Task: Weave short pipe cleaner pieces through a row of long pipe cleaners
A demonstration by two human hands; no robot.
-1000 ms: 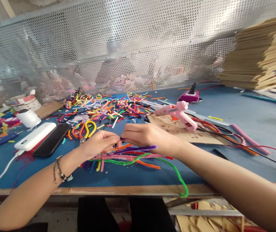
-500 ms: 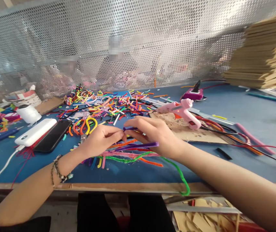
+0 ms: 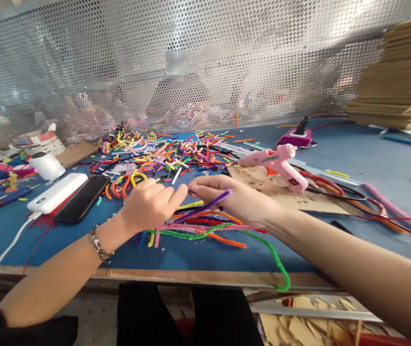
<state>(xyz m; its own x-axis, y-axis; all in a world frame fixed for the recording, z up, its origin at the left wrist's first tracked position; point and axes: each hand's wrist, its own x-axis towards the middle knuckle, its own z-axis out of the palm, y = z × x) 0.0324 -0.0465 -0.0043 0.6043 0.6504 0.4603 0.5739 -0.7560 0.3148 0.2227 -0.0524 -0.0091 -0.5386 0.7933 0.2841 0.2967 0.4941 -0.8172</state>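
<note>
My left hand [image 3: 153, 204] is closed, thumb and index finger pinched at one end of a purple pipe cleaner [image 3: 205, 205]. Facing it, my right hand [image 3: 230, 194] is closed around the same purple piece, its fingertips touching those of my left hand. The free end of the purple piece slants up past my right fingers. Beneath both hands lie pink, orange and red pipe cleaners, and a long green one [image 3: 273, 254] that bends over the table's front edge.
Cut colourful pieces [image 3: 176, 154] are heaped behind my hands. A pink glue gun [image 3: 280, 166] rests on cardboard [image 3: 248, 180] at the right. Yellow-handled scissors [image 3: 138, 178], a black phone [image 3: 81, 199] and a white power bank [image 3: 57, 193] lie left. Perforated metal [image 3: 227, 57] stands behind.
My hands have moved slightly upward with the purple piece, whose free end now points more steeply up. My left fingers have curled in more. The whole view has shifted slightly.
</note>
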